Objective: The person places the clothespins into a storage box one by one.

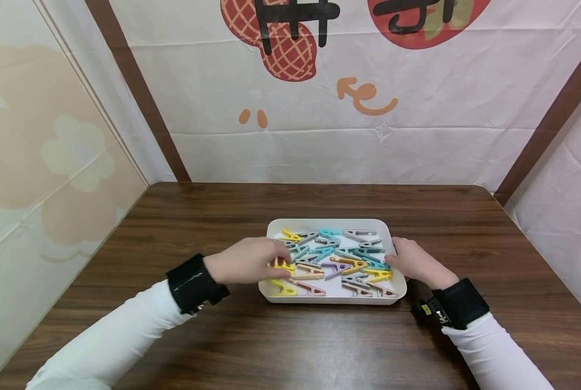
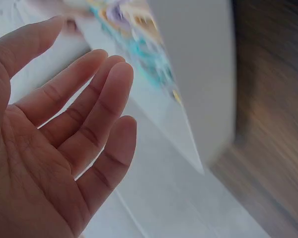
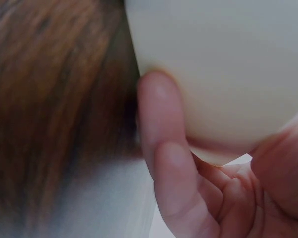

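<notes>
A white rectangular tray (image 1: 334, 301) rests on the table and holds many clothespins in yellow, teal, purple, grey, peach and pink. Over its left end is my left hand (image 1: 251, 261), thumb and fingers spread apart near a yellow clothespin (image 1: 284, 266). The left wrist view shows those fingers (image 2: 97, 114) loosely bent, nothing between them, apart from the tray wall (image 2: 208, 74). At the right end, my right hand (image 1: 419, 261) grips the tray by its rim. Its fingers (image 3: 161, 104) press the tray's outer side in the right wrist view; the thumb tip is hidden there.
The brown wooden table (image 1: 212, 211) extends around the tray on every side. Behind it hangs a white printed cloth (image 1: 319, 157), and a flower-patterned panel (image 1: 51, 162) stands along the left. Black camera straps (image 1: 195, 283) circle both wrists.
</notes>
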{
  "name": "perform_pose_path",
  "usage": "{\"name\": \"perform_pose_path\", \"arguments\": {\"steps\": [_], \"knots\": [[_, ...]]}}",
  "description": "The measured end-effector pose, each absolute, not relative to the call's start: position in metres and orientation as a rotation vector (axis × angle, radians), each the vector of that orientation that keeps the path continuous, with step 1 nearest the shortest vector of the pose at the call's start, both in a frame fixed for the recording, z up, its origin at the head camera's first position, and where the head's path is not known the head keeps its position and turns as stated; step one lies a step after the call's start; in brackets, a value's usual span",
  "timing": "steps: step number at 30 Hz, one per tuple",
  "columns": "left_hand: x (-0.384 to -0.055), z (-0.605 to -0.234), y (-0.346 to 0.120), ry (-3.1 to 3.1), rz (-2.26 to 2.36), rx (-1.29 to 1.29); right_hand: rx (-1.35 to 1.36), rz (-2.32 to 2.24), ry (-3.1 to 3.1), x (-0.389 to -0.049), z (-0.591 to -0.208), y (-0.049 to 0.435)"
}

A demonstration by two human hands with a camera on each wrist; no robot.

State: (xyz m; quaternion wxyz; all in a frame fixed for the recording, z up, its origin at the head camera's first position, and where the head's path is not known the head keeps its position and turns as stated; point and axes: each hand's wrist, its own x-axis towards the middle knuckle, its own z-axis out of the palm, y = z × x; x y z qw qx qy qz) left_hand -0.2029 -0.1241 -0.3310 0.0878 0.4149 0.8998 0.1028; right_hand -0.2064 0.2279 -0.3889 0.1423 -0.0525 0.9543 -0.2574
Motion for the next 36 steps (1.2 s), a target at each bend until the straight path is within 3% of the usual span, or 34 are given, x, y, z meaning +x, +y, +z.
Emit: {"name": "perform_pose_path", "arguments": {"steps": [10, 17, 29, 36], "knots": [[-0.199, -0.315, -0.219, 2.808, 0.496, 0.787, -0.147, -0.758, 2.749, -0.207, -0.389, 0.228], [-0.186, -0.325, -0.275, 2.692, 0.581, 0.577, -0.126, -0.740, 2.741, -0.206, -0.389, 0.227], [-0.168, -0.354, -0.314, 2.669, 0.525, 0.394, -0.122, -0.736, 2.732, -0.207, -0.388, 0.227], [-0.164, -0.363, -0.318, 2.732, 0.488, 0.430, -0.112, -0.742, 2.727, -0.206, -0.386, 0.226]]}}
